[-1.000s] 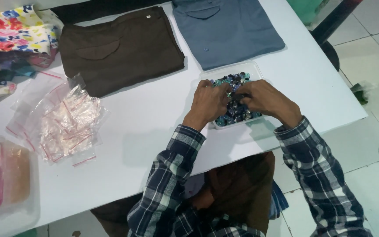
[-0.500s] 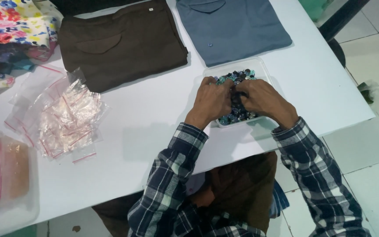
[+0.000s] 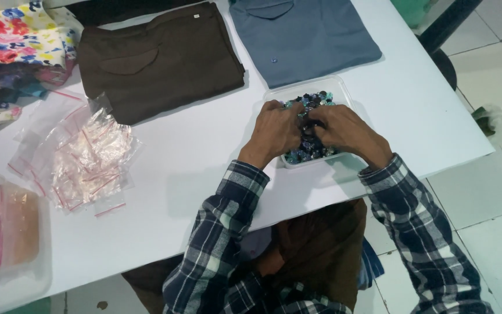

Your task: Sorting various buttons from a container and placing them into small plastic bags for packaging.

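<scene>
A clear plastic tray (image 3: 337, 87) full of small blue, teal and dark buttons (image 3: 314, 100) sits on the white table (image 3: 204, 174). My left hand (image 3: 276, 129) rests in the tray's left half, fingers curled down into the buttons. My right hand (image 3: 344, 129) covers the right half, fingertips buried among them. Both hands meet at the middle of the tray. What the fingers pinch is hidden.
A folded brown shirt (image 3: 158, 58) and a folded blue shirt (image 3: 303, 35) lie beyond the tray. A pile of small clear zip bags (image 3: 85, 157) lies at left. A clear box with pink and orange contents (image 3: 7, 232) sits at the near left corner. Floral fabric (image 3: 13, 35) lies far left.
Both hands have shifted slightly within the tray, fingers working through the buttons. The tray has stayed in place.
</scene>
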